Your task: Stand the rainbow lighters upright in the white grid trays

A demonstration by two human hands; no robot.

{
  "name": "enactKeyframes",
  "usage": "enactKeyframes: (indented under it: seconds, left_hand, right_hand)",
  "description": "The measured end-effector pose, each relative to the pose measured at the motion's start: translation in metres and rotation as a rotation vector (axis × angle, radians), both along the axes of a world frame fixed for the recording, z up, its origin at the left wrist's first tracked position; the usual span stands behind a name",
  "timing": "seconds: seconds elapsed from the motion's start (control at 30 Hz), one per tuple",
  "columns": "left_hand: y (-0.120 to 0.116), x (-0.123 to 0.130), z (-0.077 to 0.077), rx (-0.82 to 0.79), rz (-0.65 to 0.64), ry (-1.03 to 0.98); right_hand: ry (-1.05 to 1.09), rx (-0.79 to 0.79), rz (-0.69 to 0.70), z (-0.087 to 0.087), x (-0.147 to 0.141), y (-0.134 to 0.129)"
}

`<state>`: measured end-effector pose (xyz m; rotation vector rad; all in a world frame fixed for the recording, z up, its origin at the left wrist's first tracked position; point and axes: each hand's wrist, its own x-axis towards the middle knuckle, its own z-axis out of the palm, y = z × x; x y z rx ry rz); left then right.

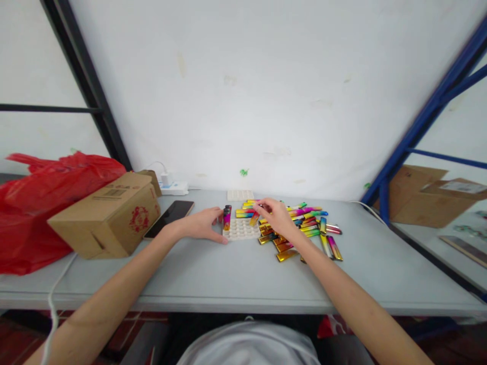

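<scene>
Left hand [203, 224]: grip wide, beside upright glossy lighters [227, 219]
Right hand [274, 215]: grip apparently pinching a slim metallic lighter [254, 219]
Tray [242, 232]: white, dimpled, rectangular
Counter [228, 276]: smooth, grey

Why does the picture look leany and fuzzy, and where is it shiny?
In the head view, bright glints show on the glossy lighters; also in the head view, small details by the right hand look soft; the black post and blue post lean outward there, probably from a wide lens; head-view shadows on the table look faint.
</scene>
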<state>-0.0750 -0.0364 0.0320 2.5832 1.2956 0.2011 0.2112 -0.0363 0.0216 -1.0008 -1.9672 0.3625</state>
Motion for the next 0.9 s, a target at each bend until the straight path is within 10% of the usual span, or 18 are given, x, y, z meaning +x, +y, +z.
enactKeyframes:
  seconds: [0.5, 0.9]
  left_hand:
    - [-0.001, 0.001, 0.000, 0.000, 0.002, -0.031]
    - [-0.004, 0.007, 0.001, 0.000, 0.037, -0.065]
  right_hand:
    - [-0.035, 0.147, 0.041, 0.001, -0.015, -0.008]
    - [0.495, -0.688, 0.205, -0.006, -0.039, -0.022]
